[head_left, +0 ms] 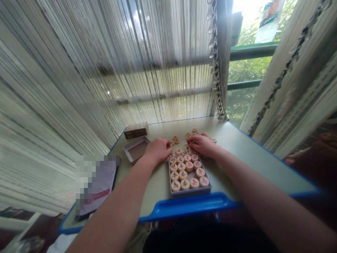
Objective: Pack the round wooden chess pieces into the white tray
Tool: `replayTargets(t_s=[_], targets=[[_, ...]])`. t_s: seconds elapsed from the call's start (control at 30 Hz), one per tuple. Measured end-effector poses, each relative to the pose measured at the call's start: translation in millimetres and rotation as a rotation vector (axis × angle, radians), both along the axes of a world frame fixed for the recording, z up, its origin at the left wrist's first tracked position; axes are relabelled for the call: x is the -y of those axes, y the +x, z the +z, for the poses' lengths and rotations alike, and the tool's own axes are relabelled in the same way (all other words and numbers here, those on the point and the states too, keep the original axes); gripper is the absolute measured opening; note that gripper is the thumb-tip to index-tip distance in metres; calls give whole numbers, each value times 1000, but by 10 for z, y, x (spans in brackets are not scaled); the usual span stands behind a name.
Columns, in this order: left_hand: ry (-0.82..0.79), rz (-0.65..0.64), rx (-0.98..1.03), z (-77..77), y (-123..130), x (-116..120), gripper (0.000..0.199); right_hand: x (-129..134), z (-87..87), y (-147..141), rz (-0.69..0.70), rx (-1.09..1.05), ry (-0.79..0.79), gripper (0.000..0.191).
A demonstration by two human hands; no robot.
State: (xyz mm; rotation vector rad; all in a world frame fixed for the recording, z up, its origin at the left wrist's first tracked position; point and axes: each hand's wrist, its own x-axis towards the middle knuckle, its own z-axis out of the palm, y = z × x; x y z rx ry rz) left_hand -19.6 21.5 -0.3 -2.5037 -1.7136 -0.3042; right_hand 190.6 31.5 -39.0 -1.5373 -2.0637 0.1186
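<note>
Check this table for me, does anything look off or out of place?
One gap stands out in the box: second row from the near edge, between a black-marked piece and a red-marked piece, where its neighbours sit in rows. Loose pieces lie scattered beyond it. I see no damage.

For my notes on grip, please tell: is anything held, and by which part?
It cannot be told: the left hand and right hand are among loose pieces, no grip clear.

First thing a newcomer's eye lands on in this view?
Probably the shallow box of round pieces with red and black characters, near the desk's blue front edge, one gap in its rows. Then the two hands among loose pieces just beyond it.
</note>
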Motion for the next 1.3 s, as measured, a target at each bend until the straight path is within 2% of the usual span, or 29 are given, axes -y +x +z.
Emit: replayTargets(t_s=[0.17,0.37,0.57,0.7,0.83,0.97,1.1,1.2,1.3], targets=[[30,-2,-19,-36,10,-1,28,25,31,-1,-25,-57,-61,27],[64,-5,-73,-30,27,48,30,40,14,9,-3,-56,-49,30],[66,-3,-92,-33,52,60,29,59,39,33,-17,-131,25,21],[80,-37,-48,-35,69,54,25,145,85,63,-22,-185,148,19],[174,-54,109,-7,49,35,24,373,150,41,75,-233,239,17],[289,-12,244,19,-15,14,26,782,188,-13,210,-328,160,19],[309,-9,269,-5,-51,-7,26,1171,137,-21,312,-338,100,17],[294,-23,250,-38,-41,-17,25,1299,103,-28,338,-301,87,14],[264,-27,226,-59,-21,-14,25,1309,90,-58,353,-263,88,11]])
